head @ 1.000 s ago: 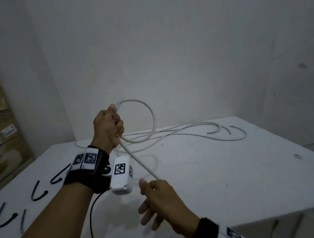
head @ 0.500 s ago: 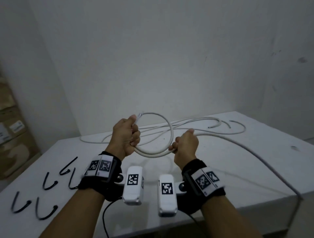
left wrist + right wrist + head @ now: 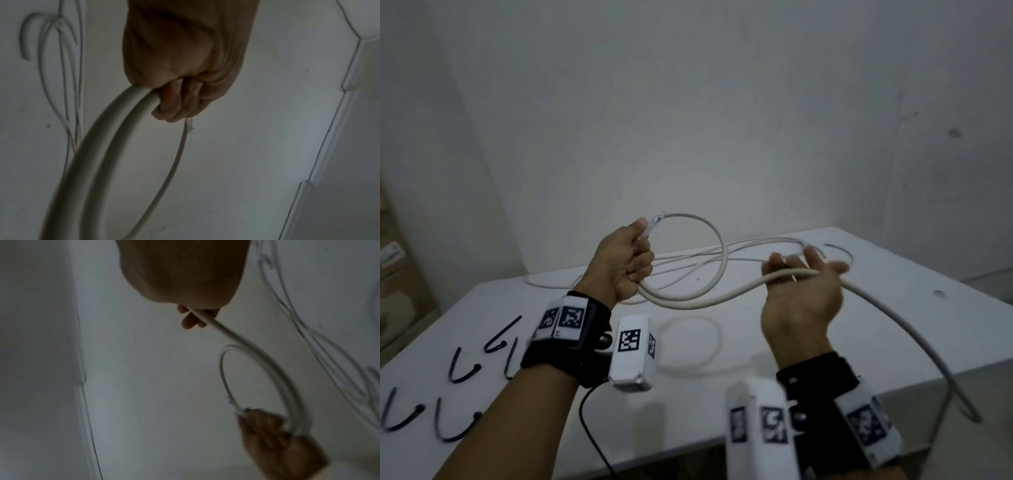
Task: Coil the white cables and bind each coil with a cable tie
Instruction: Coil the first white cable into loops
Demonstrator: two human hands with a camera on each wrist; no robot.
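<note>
A white cable [image 3: 726,263] forms one loop above the white table [image 3: 914,308]. My left hand [image 3: 631,265] grips the loop's two strands in a fist, with the clear plug end [image 3: 655,222] sticking out above the thumb. In the left wrist view the fist [image 3: 185,78] closes on both strands [image 3: 131,105]. My right hand [image 3: 803,294] is held palm up to the right, fingers spread, and the cable [image 3: 791,273] lies across it. From there the cable runs down over the table's right front edge [image 3: 941,370]. Several black cable ties [image 3: 462,371] lie at the left.
More white cables [image 3: 763,244] lie loose along the back of the table by the wall. Cardboard boxes [image 3: 393,274] stand at the far left. The right wrist view shows my right fingers [image 3: 190,322] under the cable [image 3: 226,332] and my left hand [image 3: 277,436] below.
My right hand has let go of the cable beside the loop, moved right and opened palm up under it. The left hand still holds the loop, a little higher.
</note>
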